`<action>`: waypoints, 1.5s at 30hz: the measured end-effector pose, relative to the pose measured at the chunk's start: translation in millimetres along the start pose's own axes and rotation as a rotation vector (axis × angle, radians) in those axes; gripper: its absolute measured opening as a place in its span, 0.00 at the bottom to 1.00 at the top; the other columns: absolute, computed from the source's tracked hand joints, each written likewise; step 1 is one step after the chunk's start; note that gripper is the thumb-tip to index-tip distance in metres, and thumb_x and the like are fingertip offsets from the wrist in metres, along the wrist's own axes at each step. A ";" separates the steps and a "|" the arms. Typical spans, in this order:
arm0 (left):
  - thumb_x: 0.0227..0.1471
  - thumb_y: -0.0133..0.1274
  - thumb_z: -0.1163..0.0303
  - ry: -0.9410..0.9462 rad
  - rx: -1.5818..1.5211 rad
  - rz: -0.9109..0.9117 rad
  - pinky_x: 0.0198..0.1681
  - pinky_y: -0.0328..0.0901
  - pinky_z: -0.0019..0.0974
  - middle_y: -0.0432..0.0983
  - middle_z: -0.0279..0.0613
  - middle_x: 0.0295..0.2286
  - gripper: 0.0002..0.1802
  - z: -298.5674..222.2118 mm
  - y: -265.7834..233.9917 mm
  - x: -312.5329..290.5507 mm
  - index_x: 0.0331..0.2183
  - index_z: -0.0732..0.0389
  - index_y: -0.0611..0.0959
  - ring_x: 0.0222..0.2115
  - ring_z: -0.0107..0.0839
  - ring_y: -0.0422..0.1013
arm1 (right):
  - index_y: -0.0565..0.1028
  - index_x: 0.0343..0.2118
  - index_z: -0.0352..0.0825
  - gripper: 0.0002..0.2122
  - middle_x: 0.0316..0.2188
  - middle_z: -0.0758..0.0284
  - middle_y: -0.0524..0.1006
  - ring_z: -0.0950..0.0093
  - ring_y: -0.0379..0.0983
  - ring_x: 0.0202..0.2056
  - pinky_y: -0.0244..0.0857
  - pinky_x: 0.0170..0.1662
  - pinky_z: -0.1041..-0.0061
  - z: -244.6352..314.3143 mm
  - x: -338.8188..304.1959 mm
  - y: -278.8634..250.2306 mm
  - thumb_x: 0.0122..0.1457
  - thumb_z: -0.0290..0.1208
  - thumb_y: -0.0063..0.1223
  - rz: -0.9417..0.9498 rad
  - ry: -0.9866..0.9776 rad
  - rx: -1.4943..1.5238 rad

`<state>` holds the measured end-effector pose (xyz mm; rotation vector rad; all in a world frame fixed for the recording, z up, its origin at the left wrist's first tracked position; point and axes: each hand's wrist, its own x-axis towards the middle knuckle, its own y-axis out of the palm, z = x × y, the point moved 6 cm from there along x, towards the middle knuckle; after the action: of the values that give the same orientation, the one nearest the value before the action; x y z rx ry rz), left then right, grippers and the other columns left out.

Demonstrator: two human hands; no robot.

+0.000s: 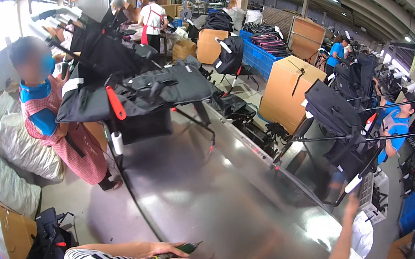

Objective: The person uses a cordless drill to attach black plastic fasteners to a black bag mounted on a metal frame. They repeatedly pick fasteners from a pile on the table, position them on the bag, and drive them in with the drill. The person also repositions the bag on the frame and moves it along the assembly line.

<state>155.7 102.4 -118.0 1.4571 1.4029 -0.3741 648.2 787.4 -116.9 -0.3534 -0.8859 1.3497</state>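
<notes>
Low in the view, my left hand (163, 249) is closed around a dark green power screwdriver (187, 248), its thin bit pointing right. My right arm stretches out to the right side. There my right hand (352, 204) is at the lower end of a white-wrapped tube (353, 183) on a folding stroller frame, and its fingers look closed on it, though they are small and blurred. This black stroller (333, 112) lies tilted at the right edge of the shiny metal worktable (186, 201). Another black stroller (143, 90) with a red strap stands at the table's far left.
A co-worker in a checked apron (74, 143) stands beside the far stroller. On the right, another person in blue (397, 126) is next to the near stroller. A metal rail (253, 149) crosses the table. Large cartons (289, 91), a blue crate (261, 58) and white sacks (29, 146) stand around.
</notes>
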 end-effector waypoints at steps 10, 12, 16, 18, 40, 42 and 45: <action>0.54 0.62 0.56 -0.063 -0.017 -0.055 0.53 0.63 0.35 0.69 0.37 0.54 0.45 -36.1 65.6 52.3 0.66 0.52 0.60 0.51 0.27 0.66 | 0.72 0.53 0.31 0.36 0.38 0.64 0.76 0.75 0.72 0.42 0.62 0.50 0.76 34.0 257.3 -70.5 0.63 0.65 0.42 -0.098 0.085 0.611; 0.54 0.62 0.56 -0.068 -0.021 -0.059 0.52 0.64 0.34 0.69 0.37 0.54 0.44 -35.8 68.5 53.5 0.66 0.52 0.60 0.51 0.27 0.67 | 0.75 0.43 0.34 0.31 0.25 0.70 0.73 0.79 0.70 0.30 0.62 0.37 0.80 49.9 242.2 -73.1 0.64 0.65 0.41 -0.054 0.066 0.685; 0.53 0.62 0.56 -0.037 0.044 -0.018 0.51 0.64 0.34 0.69 0.37 0.53 0.44 -45.1 57.6 57.4 0.66 0.52 0.60 0.50 0.27 0.67 | 0.71 0.31 0.37 0.25 0.19 0.71 0.70 0.80 0.66 0.21 0.59 0.27 0.80 73.8 185.3 -99.3 0.69 0.57 0.37 -0.070 -0.030 0.705; 0.53 0.62 0.56 -0.010 0.074 0.005 0.51 0.64 0.33 0.70 0.38 0.53 0.44 -44.7 51.9 53.3 0.66 0.52 0.61 0.49 0.26 0.67 | 0.70 0.30 0.36 0.23 0.18 0.70 0.70 0.79 0.66 0.20 0.59 0.26 0.79 120.7 104.7 -115.3 0.71 0.52 0.36 -0.102 -0.109 0.604; 0.50 0.64 0.59 0.090 0.525 0.332 0.55 0.60 0.31 0.68 0.39 0.56 0.51 34.3 -12.4 -94.5 0.69 0.52 0.54 0.52 0.29 0.67 | 0.79 0.28 0.33 0.25 0.28 0.52 0.80 0.51 0.77 0.35 0.69 0.38 0.53 466.7 -484.3 -116.2 0.64 0.54 0.46 0.674 -0.125 -0.419; 0.50 0.64 0.60 0.040 0.571 0.375 0.50 0.63 0.30 0.71 0.37 0.52 0.51 36.7 -4.6 -99.2 0.68 0.52 0.55 0.48 0.27 0.69 | 0.78 0.23 0.33 0.26 0.22 0.54 0.78 0.51 0.77 0.30 0.69 0.36 0.52 471.9 -514.9 -131.2 0.64 0.55 0.47 0.318 -0.231 -0.375; 0.50 0.64 0.61 0.025 0.562 0.361 0.30 0.68 0.30 0.76 0.42 0.33 0.48 45.2 7.7 -88.7 0.67 0.51 0.57 0.28 0.28 0.74 | 0.74 0.21 0.32 0.25 0.20 0.56 0.76 0.52 0.74 0.26 0.65 0.30 0.54 465.7 -532.1 -133.5 0.63 0.52 0.49 0.228 -0.370 -0.298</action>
<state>157.3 18.9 -63.3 2.1365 1.0611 -0.5449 420.7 136.5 88.9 -0.4521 -1.3967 1.5220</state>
